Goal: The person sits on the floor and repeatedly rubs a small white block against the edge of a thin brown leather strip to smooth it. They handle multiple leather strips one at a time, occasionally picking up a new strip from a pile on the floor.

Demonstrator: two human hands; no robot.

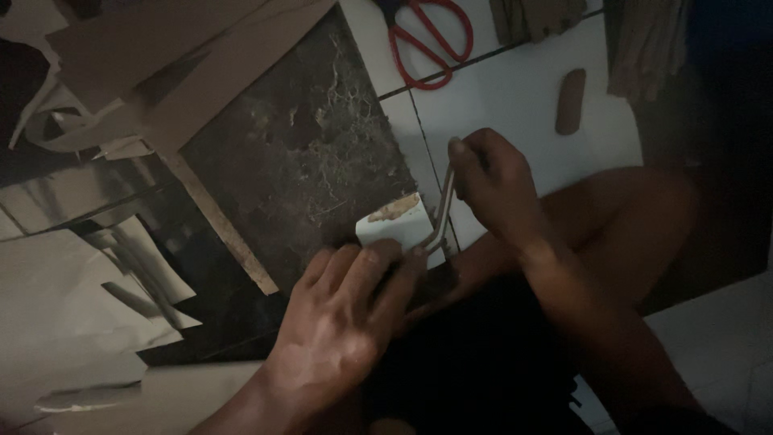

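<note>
My left hand (pixel 342 310) presses down on a small white block (pixel 398 225) that has a brown smear along its top edge. The block rests at the corner of a dark marbled slab (pixel 298 153) on the floor. My right hand (pixel 491 181) grips a thin pale strip (pixel 443 213) that runs down along the block's right side and bends at the bottom near my left fingertips. My bare knee (pixel 628 217) is just right of the right hand. The light is dim.
Red-handled scissors (pixel 427 40) lie on the white tiled floor (pixel 515 105) at the top. A small brown cylinder (pixel 570 101) lies to their right. Sheets of brown cardboard (pixel 193 56) and pale paper scraps (pixel 72 306) cover the left side.
</note>
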